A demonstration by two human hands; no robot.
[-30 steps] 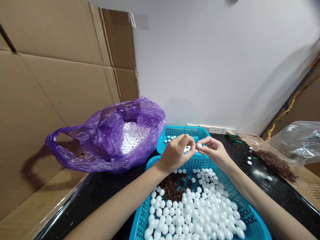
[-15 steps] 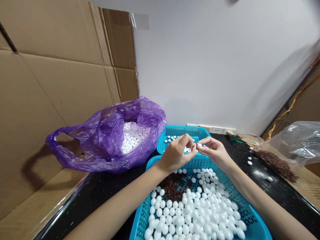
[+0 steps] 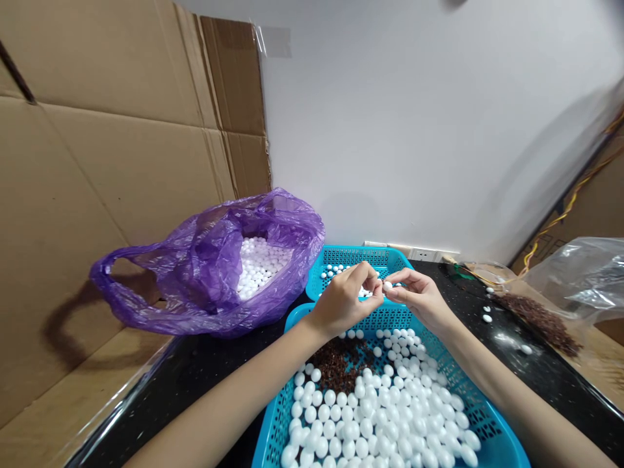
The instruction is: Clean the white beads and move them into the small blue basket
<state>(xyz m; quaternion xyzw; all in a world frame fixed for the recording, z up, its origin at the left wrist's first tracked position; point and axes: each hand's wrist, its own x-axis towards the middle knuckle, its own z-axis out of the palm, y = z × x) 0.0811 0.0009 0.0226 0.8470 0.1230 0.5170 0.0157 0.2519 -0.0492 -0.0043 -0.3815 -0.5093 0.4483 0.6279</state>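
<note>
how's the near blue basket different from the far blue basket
The near basket holds a dense heap of white beads plus a pile of small brown bits; the far basket shows only a few scattered beads. The near one lies under both forearms; the far one sits beyond the hands, beside the purple bag. Both are blue perforated plastic.

Baskets [image 3: 312,416]: two, blue.
Bags: two, one purple [image 3: 195,273], one clear [image 3: 580,273].
White beads [image 3: 380,416]: too many to count.
Hands: two.

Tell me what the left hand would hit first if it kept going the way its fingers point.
Probably the small white bead pinched in the right hand: the left hand points right at it, fingertips nearly touching, though depth is unclear.
</note>
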